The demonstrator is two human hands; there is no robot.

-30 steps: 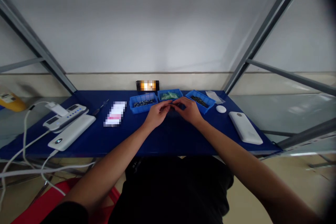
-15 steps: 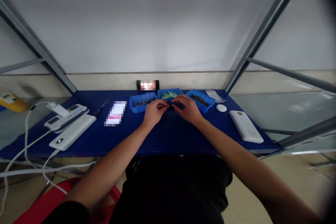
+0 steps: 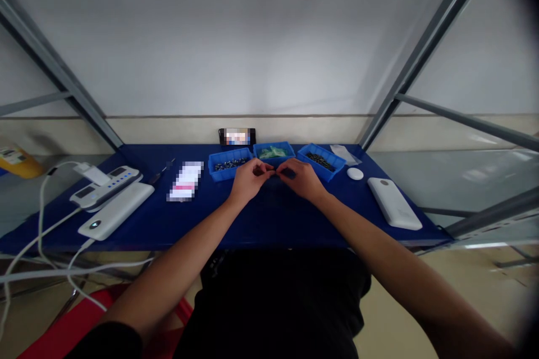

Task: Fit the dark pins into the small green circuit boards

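Above the blue table (image 3: 261,219), my left hand (image 3: 250,179) and my right hand (image 3: 301,178) meet fingertip to fingertip. Both are closed in a pinch around something dark and too small to name. Just beyond them stand three blue bins. The left bin (image 3: 214,174) holds small shiny metal parts (image 3: 229,164). Green plastic-looking pieces (image 3: 273,152) lie in the middle bin (image 3: 269,146). In the right bin (image 3: 328,176) are dark, thin, screw-like parts (image 3: 320,160).
A lit phone (image 3: 185,181) lies at left beside a thin screwdriver-like tool (image 3: 162,171). Farther left are a power strip (image 3: 107,188) and a white power bank (image 3: 115,213) with cables. Another phone (image 3: 237,136) leans on the wall. At right are a round white case (image 3: 355,173) and a white power bank (image 3: 394,203).
My right hand's fingers have moved slightly left and down, and its fingertips now meet those of my left hand. The bins have stayed in place.
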